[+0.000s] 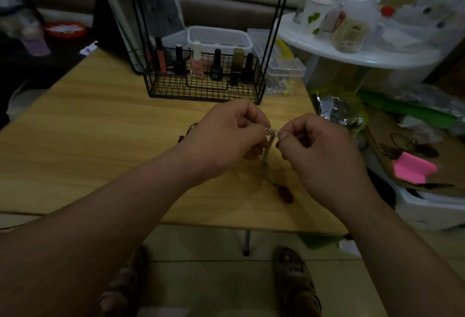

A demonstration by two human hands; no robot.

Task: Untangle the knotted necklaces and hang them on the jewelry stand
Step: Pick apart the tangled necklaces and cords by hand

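Left hand: the left hand point(226, 140) is at centre frame with its fingers curled. Thumb and forefinger pinch the left end of a short chain section.
Right hand: the right hand point(322, 150) is just right of centre with its fingers curled, and it pinches the right end of the same section.
Silver chain: the silver chain point(273, 131) is held between the two pinches, raised above the worktop point(88, 128). Its long axis runs left to right across the frame.
Pale strand: the pale strand point(268, 152) drops from the chain, between the hands, down to the worktop. It hangs near vertical.
Dark pendant: the dark pendant point(285, 194) lies on the worktop below the hands, nearer the right hand. Whether it joins the strand cannot be told.
Dark cord: the dark cord point(192, 127) shows at the left hand's upper left edge. The rest is hidden.
Jewelry stand: the jewelry stand point(176, 88) is a black wire basket with tall rods at upper centre. Its top is out of frame.
Key relation: the held section sits at both sets of fingertips, equally near each hand. The stand lies directly beyond the hands, toward the top of the frame.
Step, as judged: the tangle is being worked loose, and hanging is not yet begun.
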